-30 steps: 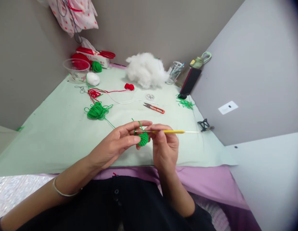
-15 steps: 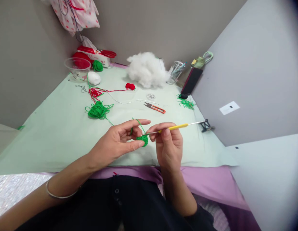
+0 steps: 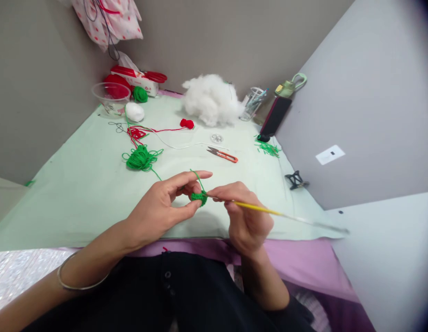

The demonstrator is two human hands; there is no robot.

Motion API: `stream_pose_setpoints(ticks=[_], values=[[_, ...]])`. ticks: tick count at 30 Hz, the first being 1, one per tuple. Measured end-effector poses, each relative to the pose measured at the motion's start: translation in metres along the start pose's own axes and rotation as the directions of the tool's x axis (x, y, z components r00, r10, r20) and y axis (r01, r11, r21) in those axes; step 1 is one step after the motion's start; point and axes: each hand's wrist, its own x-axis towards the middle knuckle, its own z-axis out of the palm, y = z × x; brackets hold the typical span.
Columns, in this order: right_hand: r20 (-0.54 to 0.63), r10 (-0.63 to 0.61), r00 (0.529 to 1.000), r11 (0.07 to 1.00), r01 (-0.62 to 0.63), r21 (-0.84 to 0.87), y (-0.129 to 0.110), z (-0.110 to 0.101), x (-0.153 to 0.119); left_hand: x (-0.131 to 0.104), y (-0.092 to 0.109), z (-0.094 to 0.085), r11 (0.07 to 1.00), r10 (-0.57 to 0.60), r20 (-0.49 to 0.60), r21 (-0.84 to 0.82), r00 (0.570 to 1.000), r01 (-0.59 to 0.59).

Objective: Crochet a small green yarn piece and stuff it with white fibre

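Note:
My left hand (image 3: 161,203) pinches a small green crocheted piece (image 3: 199,198) between thumb and fingers. Green yarn passes over its raised index finger and runs back to a loose green yarn bundle (image 3: 141,158). In my right hand (image 3: 248,221) is a crochet hook with a yellow handle (image 3: 257,208), its fingers closed round it. The hook's left end meets the green piece, though the very tip is too small to make out. Its other end points right and slightly down, blurred.
Orange thread snips (image 3: 222,154) lie beyond my hands, near a small round clear case (image 3: 216,138). White stuffing (image 3: 212,100), a pen cup (image 3: 252,105) and a phone (image 3: 276,116) stand at the back. Red yarn (image 3: 187,123), green scraps (image 3: 269,148) and a black stand (image 3: 296,180) are around.
My right hand has turned and shifted slightly right and down, and the hook's far end has swung down to the right. The green piece and my left fingertips have moved slightly left.

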Motion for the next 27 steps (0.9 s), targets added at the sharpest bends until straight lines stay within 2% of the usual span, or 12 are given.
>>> stream_pose_setpoints(ticks=[3,6,9,12,14,15,17,19,22,24,27], values=[[0.111,-0.106,0.988,0.989,0.116,-0.089,0.000,-0.003,-0.001,-0.001,0.002,0.001,0.997,0.035,-0.035,0.073,0.999,-0.033],[0.151,-0.167,0.974,0.971,0.189,-0.145,0.003,-0.001,-0.004,-0.001,0.000,0.003,0.999,0.011,-0.051,0.053,0.999,-0.009],[0.101,-0.227,0.969,0.906,0.248,-0.343,0.008,0.009,-0.011,0.001,-0.006,0.007,0.989,-0.087,-0.045,-0.125,0.995,0.081],[-0.021,-0.307,0.952,0.814,0.251,-0.525,0.014,0.019,-0.020,0.002,-0.012,0.011,0.930,-0.147,-0.035,-0.346,0.989,0.126],[-0.073,-0.337,0.939,0.812,0.251,-0.528,0.016,0.023,-0.022,0.002,-0.015,0.012,0.863,-0.186,0.002,-0.477,0.982,0.165],[-0.093,-0.326,0.941,0.841,0.244,-0.482,0.016,0.023,-0.021,0.003,-0.015,0.011,0.829,-0.208,0.037,-0.524,0.977,0.196],[-0.141,-0.218,0.966,0.937,0.167,-0.306,0.014,0.022,-0.017,0.003,-0.015,0.008,0.785,-0.241,0.102,-0.564,0.965,0.255],[-0.207,-0.024,0.978,0.998,0.010,-0.067,0.011,0.019,-0.011,0.005,-0.015,0.003,0.798,-0.232,0.124,-0.543,0.965,0.262],[-0.232,0.243,0.942,0.956,-0.192,0.221,0.006,0.014,-0.004,0.007,-0.013,-0.002,0.862,-0.158,0.093,-0.472,0.983,0.183],[-0.219,0.326,0.919,0.917,-0.252,0.310,0.003,0.011,-0.003,0.007,-0.011,-0.004,0.897,-0.112,0.079,-0.421,0.991,0.135],[-0.234,0.336,0.912,0.913,-0.254,0.318,-0.001,0.007,-0.004,0.006,-0.008,-0.007,0.947,-0.063,0.067,-0.312,0.996,0.080]])
